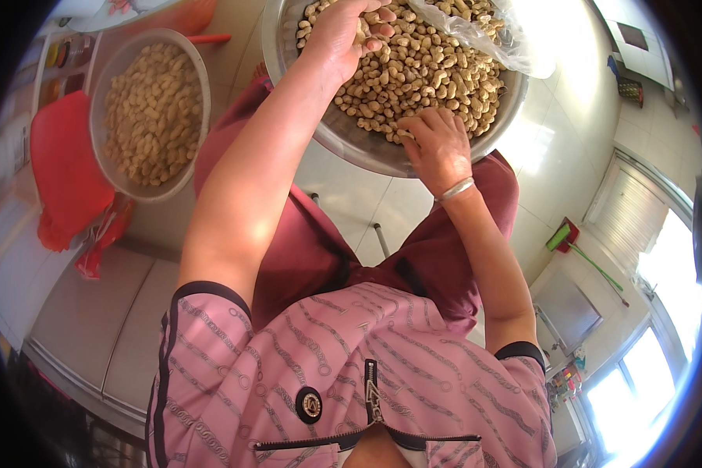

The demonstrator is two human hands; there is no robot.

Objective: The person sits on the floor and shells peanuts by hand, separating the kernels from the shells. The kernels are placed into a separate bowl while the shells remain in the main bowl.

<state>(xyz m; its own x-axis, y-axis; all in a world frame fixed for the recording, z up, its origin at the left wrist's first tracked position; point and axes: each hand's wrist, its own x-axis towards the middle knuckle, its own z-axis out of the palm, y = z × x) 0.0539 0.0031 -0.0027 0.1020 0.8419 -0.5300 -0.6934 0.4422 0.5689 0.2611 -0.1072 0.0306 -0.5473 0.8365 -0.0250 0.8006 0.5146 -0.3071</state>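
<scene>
Unshelled peanuts (427, 70) fill much of a wide metal basin (351, 153) in front of my knees. Over the basin's far left part is my left hand (351, 38), palm turned partly up and fingers curled; whether peanuts lie inside them is unclear. My right hand (439, 143), with a silver bracelet (456, 189) at the wrist, reaches over the near rim. Its thumb and fingertips pinch a peanut (405, 134) at the near edge of the pile. A clear plastic bag (474, 35) lies across the far right of the peanuts.
Left of my legs stands a second basin (205, 96) of peanuts, beside a red plastic bag or cover (70, 169). A grey cushioned seat (93, 316) is at the lower left. A green broom (596, 263) and red dustpan (570, 231) stand by the right wall.
</scene>
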